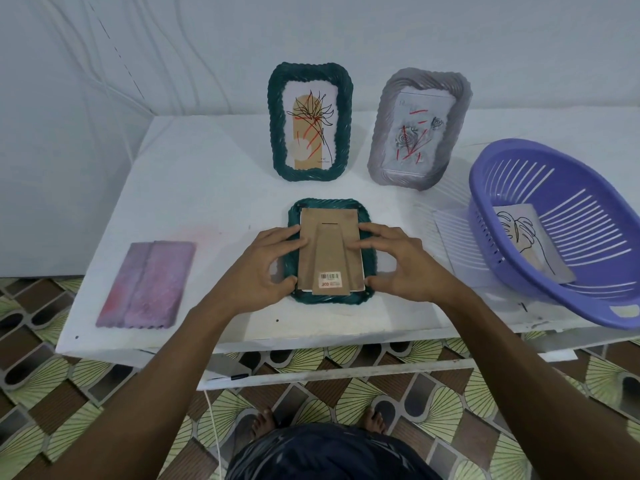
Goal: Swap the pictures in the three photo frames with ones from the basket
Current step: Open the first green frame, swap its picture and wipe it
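Fingers (294,241) curled on both side edges of the backing board (330,251), centre of shot.
Thumbs below, left hand (270,265) and right hand (394,265) pinched it over the face-down green frame (329,203), likely seating it; basket (485,216) stood right.

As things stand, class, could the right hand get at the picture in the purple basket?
Probably yes: the basket lies open beside the right hand, nothing covers the picture, though it now holds the backing board.

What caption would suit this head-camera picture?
The left hand and right hand hold the cardboard back on a face-down green frame; purple basket beside holds one picture.
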Demonstrator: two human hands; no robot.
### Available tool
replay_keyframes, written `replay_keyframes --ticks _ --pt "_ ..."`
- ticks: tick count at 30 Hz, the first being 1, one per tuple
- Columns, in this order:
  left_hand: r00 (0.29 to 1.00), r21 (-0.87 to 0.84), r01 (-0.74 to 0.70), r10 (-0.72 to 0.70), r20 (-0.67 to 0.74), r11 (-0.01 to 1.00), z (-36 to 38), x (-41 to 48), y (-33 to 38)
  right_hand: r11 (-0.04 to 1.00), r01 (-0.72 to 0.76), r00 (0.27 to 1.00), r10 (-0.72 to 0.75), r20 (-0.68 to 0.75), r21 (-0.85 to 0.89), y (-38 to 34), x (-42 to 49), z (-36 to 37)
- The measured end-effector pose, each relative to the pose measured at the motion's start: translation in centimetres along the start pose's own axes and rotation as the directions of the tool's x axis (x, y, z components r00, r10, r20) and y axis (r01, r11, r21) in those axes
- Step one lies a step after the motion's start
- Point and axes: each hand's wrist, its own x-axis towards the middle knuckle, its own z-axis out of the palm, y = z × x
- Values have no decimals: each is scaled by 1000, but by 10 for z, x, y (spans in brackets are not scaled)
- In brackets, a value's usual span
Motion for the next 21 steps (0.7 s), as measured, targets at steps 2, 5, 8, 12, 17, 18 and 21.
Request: replay_keyframes --ticks 2,5,8,12,17,18,21 --pt "1000 -3 2 -2 -7 1000 1 0 0 1000 -11 1000 11 8 2 -1 1 0" --pt "1000 -7 7 -8 -23 1000 1 -1 1 999 -44 999 45 -28 23 -4 3 0" --pt "999 -5 17 -17 -50 1000 2 -1 1 992 -74 981 55 -185 -100 -13 7 7" --pt "993 -3 30 -31 -116 1000 6 -1 3 994 -66 938 32 -344 -86 -34 11 21" --pt "987 33 27 -21 -161 999 9 -1 5 994 -79 943 49 -331 -79 -46 23 27" --pt "986 42 28 -21 -165 999 9 -1 6 992 -88 941 54 -334 -88 -47 24 27" --pt "985 67 28 -17 -171 997 10 0 6 973 -149 930 77 -360 -175 -54 26 27"
